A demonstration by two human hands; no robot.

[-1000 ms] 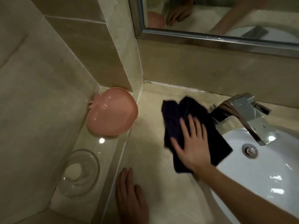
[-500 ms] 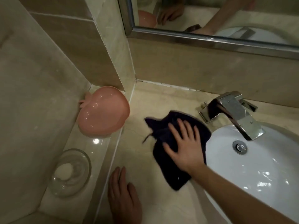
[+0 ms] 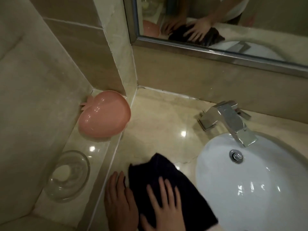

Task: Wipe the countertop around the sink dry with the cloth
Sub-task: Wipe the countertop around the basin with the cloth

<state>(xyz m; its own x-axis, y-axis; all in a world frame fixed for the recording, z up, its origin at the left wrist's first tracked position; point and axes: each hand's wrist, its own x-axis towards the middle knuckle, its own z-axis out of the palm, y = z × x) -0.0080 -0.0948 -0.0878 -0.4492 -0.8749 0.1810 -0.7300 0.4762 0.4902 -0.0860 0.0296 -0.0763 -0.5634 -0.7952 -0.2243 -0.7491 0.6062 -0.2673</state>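
The right hand [image 3: 164, 203] presses flat, fingers spread, on the dark cloth [image 3: 168, 184], between the sink [image 3: 250, 189] and the left hand [image 3: 119, 202], which rests open, holding nothing; unwiped countertop [image 3: 160, 124] lies ahead.

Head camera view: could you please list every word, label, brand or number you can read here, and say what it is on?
None can be read. The faucet, pink dish, glass soap dish, dark cloth, sink and mirror frame show no readable print.
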